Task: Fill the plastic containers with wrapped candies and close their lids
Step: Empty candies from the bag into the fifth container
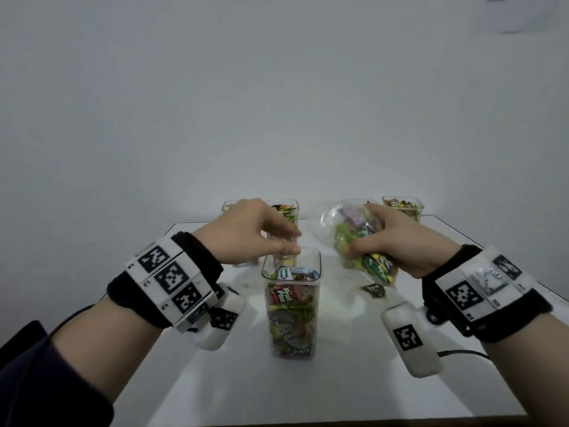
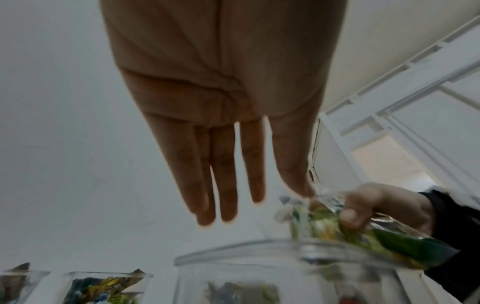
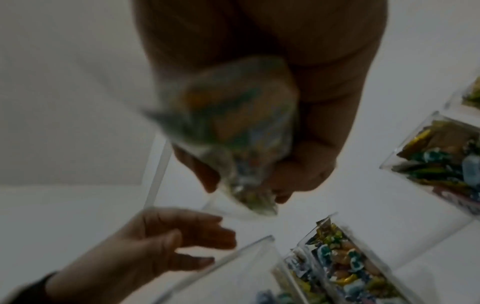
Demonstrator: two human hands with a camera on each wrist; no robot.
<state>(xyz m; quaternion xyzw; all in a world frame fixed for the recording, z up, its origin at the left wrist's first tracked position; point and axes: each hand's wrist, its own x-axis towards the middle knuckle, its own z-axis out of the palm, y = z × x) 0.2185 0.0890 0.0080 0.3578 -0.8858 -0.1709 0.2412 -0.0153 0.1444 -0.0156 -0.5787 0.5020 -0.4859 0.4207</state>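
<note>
left hand (image 1: 246, 231): hovers over the rim of the near container, fingers straight and loosely apart in the left wrist view, holding nothing.
right hand (image 1: 397, 241): fingers and thumb curled round a clear plastic bag of wrapped candies (image 1: 361, 241), held in the air just right of the near container.
near container (image 1: 291, 303): tall clear plastic container, upright on the white table (image 1: 338, 380), lid off, filled with wrapped candies nearly to the rim.
far containers (image 1: 403, 206): several more clear containers with candies stand in a row at the table's far edge, no lids seen.
loose candy (image 1: 374, 289): one dark wrapped candy lies on the table under the bag.
</note>
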